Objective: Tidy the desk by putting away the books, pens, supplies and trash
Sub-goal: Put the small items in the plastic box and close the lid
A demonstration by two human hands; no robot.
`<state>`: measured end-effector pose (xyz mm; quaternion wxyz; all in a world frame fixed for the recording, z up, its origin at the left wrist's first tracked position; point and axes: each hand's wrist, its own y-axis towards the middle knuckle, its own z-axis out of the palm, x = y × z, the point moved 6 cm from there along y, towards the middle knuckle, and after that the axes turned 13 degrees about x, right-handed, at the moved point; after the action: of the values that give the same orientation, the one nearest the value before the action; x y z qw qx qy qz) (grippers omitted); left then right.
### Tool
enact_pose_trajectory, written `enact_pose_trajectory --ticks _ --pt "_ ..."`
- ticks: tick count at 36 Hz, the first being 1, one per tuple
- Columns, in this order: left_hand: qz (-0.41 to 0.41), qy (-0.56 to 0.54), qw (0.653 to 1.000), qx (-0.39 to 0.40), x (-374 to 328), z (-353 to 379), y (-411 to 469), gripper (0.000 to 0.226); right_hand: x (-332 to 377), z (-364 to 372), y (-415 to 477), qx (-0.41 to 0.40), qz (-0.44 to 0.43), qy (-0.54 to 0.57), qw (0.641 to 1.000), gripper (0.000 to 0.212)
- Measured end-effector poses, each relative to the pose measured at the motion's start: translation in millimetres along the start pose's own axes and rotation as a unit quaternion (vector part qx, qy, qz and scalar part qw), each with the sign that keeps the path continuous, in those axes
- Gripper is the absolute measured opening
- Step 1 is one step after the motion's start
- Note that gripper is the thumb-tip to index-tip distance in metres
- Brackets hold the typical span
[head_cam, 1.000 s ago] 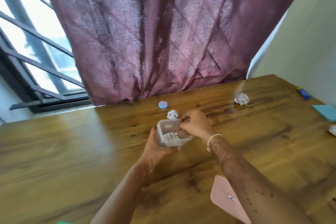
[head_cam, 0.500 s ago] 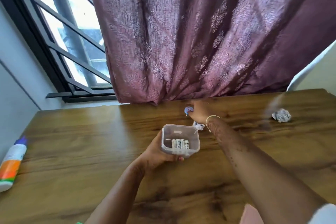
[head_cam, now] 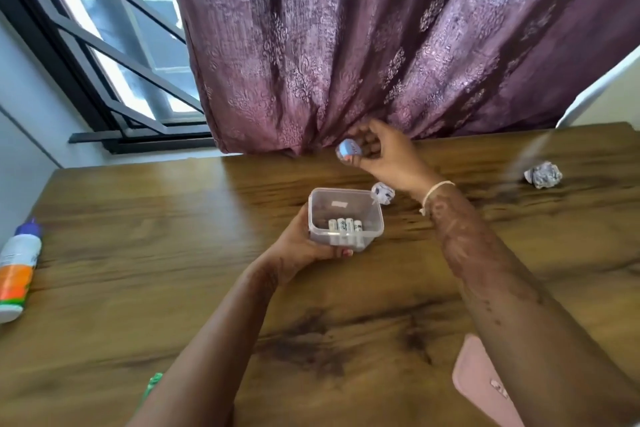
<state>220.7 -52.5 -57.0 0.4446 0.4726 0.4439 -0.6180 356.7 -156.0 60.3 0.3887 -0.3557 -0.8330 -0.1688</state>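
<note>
- Overhead, a patterned mauve curtain point(head_cam: 398, 45) hung across the far side of the scene, its hem meeting the far edge of the wooden desk point(head_cam: 173, 288); a barred window point(head_cam: 114, 55) showed at far left.
- The right hand point(head_cam: 388, 156) was raised at the far edge of the desk, thumb and fingers pinched on a small round blue object point(head_cam: 348, 150), too blurred to identify; a pale bracelet point(head_cam: 437, 192) circled the wrist.
- The left hand point(head_cam: 298, 246) gripped a clear plastic container point(head_cam: 346, 218) from its left side and underneath, lifted near the desk's centre.
- A pink flat item point(head_cam: 479, 388) lay at the near right, partly hidden by the right forearm.
- A glue bottle point(head_cam: 17, 269), white and orange with a purple cap, lay on its side at the desk's left edge.
- A crumpled paper ball point(head_cam: 543, 175) sat at far right, well apart from the hands.
- A smaller paper wad point(head_cam: 383, 192) rested just beside the container's far right corner.
- Several white batteries point(head_cam: 344, 226) lay side by side inside the container.
</note>
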Motion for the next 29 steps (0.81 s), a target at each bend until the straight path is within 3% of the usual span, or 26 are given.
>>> enact_pose_trajectory --ticks 3,7,12,22,25,27,29 --pt "0.011 -0.001 1.000 -0.001 -3.3 5.0 -1.6 0.084 25.9 9.3 -37.6 0.057 -0.005 0.029 0.998 0.039" --pt "0.022 0.005 1.000 0.004 -6.6 14.7 -4.2 0.085 35.8 38.2 -62.8 0.125 0.028 -0.129 0.983 0.030" --pt "0.011 0.002 1.000 -0.003 -0.3 32.8 -14.7 0.084 38.3 54.1 -76.8 0.110 0.038 -0.236 0.965 0.021" --pt "0.029 0.020 0.999 0.031 -7.4 70.3 -39.1 0.090 34.3 47.4 -132.7 0.079 0.090 -0.185 0.975 0.019" --pt "0.041 0.001 0.998 0.038 -5.9 85.6 -45.9 0.081 32.8 31.5 -155.5 0.024 0.093 -0.172 0.980 0.016" --pt "0.037 -0.018 0.998 0.042 -2.3 94.5 -51.5 0.079 31.6 18.2 -175.4 -0.026 0.082 -0.114 0.990 0.012" --pt "0.033 -0.027 0.998 0.044 2.5 101.5 -56.7 0.082 24.8 2.5 -198.8 -0.090 0.078 -0.044 0.992 0.021"
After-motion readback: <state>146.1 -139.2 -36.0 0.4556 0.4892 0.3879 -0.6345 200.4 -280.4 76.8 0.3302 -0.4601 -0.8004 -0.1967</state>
